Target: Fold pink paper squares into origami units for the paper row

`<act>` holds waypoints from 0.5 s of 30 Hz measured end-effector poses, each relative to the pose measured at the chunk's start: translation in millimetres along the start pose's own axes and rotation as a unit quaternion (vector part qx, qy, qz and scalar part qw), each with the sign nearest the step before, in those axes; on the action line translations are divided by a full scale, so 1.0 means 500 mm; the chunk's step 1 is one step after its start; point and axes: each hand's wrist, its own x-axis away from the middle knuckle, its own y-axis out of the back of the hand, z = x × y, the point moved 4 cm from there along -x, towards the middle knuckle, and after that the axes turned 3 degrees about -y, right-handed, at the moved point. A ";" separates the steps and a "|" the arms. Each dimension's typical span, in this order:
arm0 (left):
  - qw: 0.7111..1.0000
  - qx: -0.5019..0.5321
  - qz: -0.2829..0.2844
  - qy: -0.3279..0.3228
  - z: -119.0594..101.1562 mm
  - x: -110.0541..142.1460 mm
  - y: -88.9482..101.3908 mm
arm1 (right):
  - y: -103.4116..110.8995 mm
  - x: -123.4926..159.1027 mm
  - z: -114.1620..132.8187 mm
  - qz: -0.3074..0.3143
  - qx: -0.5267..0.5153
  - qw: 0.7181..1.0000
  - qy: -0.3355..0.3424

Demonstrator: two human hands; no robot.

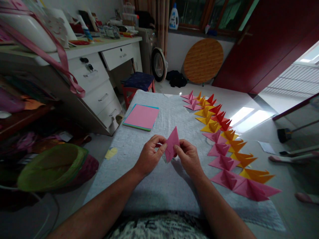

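Observation:
A pink folded paper [172,142], shaped like a narrow diamond with its point upward, is held above the table between both hands. My left hand [152,153] pinches its left edge between thumb and fingers. On the lower right side, my right hand [188,156] grips it, the thumb lying on the front face and the fingers behind. A stack of square paper sheets [142,117], pink on top with blue and green edges below, lies beyond my left hand. To the right stand rows of folded paper cranes [223,162] in pink, yellow, orange and red.
A pale cloth [149,199] covers the table. At the left are a green-lined bin [54,166] and a white desk [94,76]. Behind the table stand a stool [138,81] and a washing machine with its round door [159,64] ajar. A round wooden board [203,60] leans on the wall.

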 end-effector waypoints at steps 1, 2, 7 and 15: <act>1.000 -0.002 0.001 -0.008 -0.001 0.001 -0.001 | -0.002 0.001 -0.001 0.005 -0.002 1.000 -0.001; 1.000 -0.003 0.003 -0.013 -0.002 0.001 -0.001 | -0.004 0.001 -0.001 0.012 -0.005 1.000 -0.001; 0.995 0.094 0.039 0.016 -0.007 -0.002 -0.005 | -0.009 0.004 0.008 0.052 -0.014 0.998 0.012; 0.974 0.207 0.059 0.076 0.000 0.000 -0.009 | -0.009 0.003 0.010 0.078 -0.020 0.997 0.001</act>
